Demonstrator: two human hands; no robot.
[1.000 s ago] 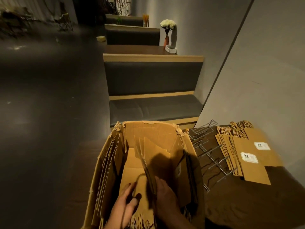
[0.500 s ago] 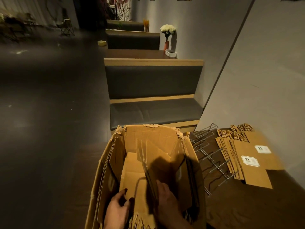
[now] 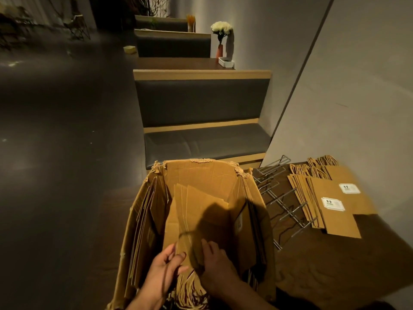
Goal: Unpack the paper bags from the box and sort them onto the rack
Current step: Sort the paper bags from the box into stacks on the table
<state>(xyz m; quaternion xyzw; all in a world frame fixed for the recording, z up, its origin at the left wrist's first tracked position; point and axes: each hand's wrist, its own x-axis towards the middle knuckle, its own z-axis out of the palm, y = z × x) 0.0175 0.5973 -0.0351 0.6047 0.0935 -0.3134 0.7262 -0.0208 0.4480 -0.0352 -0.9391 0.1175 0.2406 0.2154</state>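
Your left hand (image 3: 164, 270) and right hand (image 3: 218, 266) are both down inside the open cardboard box (image 3: 266, 211), fingers closed on a sheaf of flat kraft paper bags (image 3: 196, 211) standing upright in its middle. More flattened bags lean against the box's left and right walls. Right of the box, the wire rack (image 3: 283, 199) lies on the worktop (image 3: 335, 265), with labelled bags (image 3: 335, 211) stacked just beside it.

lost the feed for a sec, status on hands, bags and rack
Left hand and right hand both in the box, gripping a bundle of bags. Rack empty; stack of bags beside it. Nothing blocking.
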